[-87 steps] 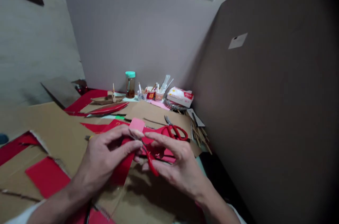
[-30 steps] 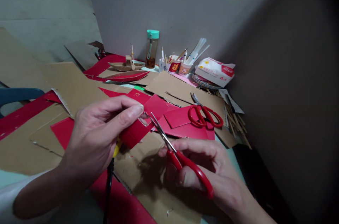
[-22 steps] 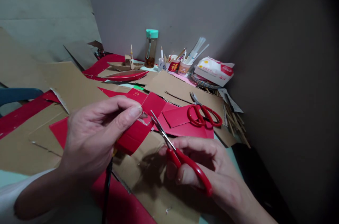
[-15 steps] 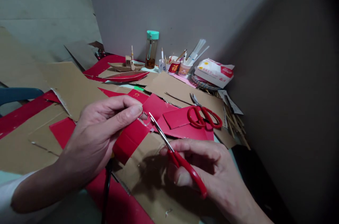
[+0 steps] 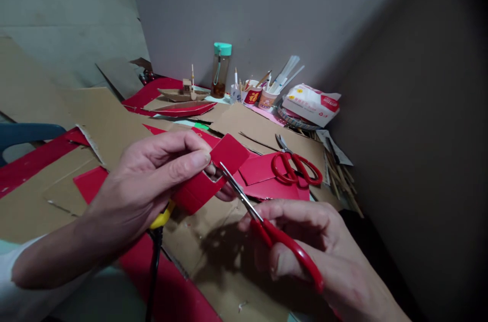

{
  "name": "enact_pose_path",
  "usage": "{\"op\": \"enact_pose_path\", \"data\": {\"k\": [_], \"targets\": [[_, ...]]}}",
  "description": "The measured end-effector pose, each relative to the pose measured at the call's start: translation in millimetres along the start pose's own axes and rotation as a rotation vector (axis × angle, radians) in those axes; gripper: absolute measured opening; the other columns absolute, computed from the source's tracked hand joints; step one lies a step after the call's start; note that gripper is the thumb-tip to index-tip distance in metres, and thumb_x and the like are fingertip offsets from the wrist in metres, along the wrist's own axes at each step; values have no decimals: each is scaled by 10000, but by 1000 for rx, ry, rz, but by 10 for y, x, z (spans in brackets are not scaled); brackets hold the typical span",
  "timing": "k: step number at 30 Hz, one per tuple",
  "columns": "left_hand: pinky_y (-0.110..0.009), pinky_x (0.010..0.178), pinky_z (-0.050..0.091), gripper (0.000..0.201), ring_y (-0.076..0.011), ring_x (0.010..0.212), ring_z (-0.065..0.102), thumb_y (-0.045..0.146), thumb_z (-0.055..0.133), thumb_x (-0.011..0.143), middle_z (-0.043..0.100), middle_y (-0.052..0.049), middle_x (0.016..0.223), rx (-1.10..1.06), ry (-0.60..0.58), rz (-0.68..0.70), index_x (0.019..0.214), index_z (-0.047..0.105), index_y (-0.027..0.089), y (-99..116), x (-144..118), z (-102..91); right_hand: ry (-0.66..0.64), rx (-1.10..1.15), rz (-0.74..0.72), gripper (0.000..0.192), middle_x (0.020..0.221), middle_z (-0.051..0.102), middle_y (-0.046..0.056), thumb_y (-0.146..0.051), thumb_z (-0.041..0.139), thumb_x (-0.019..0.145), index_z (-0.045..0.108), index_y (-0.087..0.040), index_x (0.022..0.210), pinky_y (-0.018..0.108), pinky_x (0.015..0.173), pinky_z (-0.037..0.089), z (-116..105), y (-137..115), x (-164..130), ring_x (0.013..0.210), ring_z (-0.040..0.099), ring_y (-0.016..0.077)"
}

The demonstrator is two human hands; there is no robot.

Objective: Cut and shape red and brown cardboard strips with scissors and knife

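My left hand (image 5: 152, 185) has its fingers (image 5: 192, 160) clamped on a folded piece of red card (image 5: 213, 174), thumb on top, the card held just above the desk (image 5: 213, 271). My right hand (image 5: 316, 246) has its fingers closed through the red handles of a pair of scissors (image 5: 267, 225). The blades point up and left, and their tips meet the card just below my left thumb.

Compared with half a second ago, the card has lifted and tilted so its far flap stands higher, and the blade tips have moved in against its near edge. I judge a small cut is starting or about to start there, though I cannot tell how far the blades are parted.

A black cable with a yellow collar (image 5: 162, 218) hangs below my left palm.

Spread over the desk are sheets of brown cardboard (image 5: 107, 119) and more red card. A second pair of red scissors (image 5: 295, 167) lies beyond my hands. Further back stand a small cardboard boat (image 5: 185, 92), a bottle with a teal cap (image 5: 220, 69), 2 paper cups of brushes (image 5: 261, 96) and a white packet (image 5: 312, 103). A grey wall (image 5: 236, 12) rises behind, and a dark panel (image 5: 412, 124) stands to the right.
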State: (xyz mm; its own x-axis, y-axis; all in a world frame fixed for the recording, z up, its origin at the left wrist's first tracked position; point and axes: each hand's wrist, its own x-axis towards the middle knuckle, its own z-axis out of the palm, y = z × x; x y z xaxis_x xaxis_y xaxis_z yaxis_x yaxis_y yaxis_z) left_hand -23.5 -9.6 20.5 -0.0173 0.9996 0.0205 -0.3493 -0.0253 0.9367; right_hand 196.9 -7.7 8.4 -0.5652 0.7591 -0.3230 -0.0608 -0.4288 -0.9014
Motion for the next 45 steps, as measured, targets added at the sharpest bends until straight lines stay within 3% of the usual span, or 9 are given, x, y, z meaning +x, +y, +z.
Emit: {"op": "enact_pose_path", "data": {"k": [2,6,10,16,25,30,35,45], "targets": [[-145,429,529,145,-105,476,648,236,848,806,688,34,591,-9,-6,-14,710,742,208,-5,3,15,-1,2,-1,327,706,717,7,-369,1012,611,854,-221,857,152,552,457,7,-15,13,568,545,68],[-207,445,590,42,-196,530,763,234,766,893,752,20,599,31,-36,-17,910,755,271,-35,24,-7,31,17,11,332,702,700,6,-350,1021,585,834,-200,815,158,554,453,15,-29,29,573,542,70],[-243,399,586,248,-245,500,772,272,773,887,774,9,605,97,-6,20,1129,730,307,-50,33,-44,42,22,31,383,753,731,17,-343,1035,554,825,-195,839,165,565,454,20,-14,22,602,576,83],[-229,412,578,205,-220,469,748,290,785,875,717,42,552,105,1,-3,1070,724,283,-48,14,-29,16,102,51,305,635,634,-26,-309,1015,608,799,-166,770,135,531,398,63,-26,1,542,463,47],[-203,419,560,158,-171,429,698,281,804,856,709,34,559,70,18,-3,997,739,254,-56,53,-30,21,126,14,259,628,622,-40,-237,1005,617,795,-186,760,122,503,346,51,-8,0,535,437,37],[-196,412,553,162,-167,437,692,294,815,847,711,28,558,73,17,-11,979,731,255,-27,23,-9,56,67,11,277,644,628,-43,-230,1006,607,795,-190,782,149,541,385,59,27,26,549,470,49],[-169,420,557,146,-154,440,712,231,817,840,668,80,542,16,7,36,964,744,254,-64,22,-13,105,0,-13,282,598,562,-60,-281,1000,631,753,-186,727,142,459,297,102,36,27,505,389,33],[-164,428,568,136,-145,439,718,230,812,857,717,80,570,20,-19,25,972,747,263,-115,31,-47,81,-35,40,299,556,615,-36,-369,988,663,760,-195,748,138,461,312,115,-15,-15,495,482,45]]}}
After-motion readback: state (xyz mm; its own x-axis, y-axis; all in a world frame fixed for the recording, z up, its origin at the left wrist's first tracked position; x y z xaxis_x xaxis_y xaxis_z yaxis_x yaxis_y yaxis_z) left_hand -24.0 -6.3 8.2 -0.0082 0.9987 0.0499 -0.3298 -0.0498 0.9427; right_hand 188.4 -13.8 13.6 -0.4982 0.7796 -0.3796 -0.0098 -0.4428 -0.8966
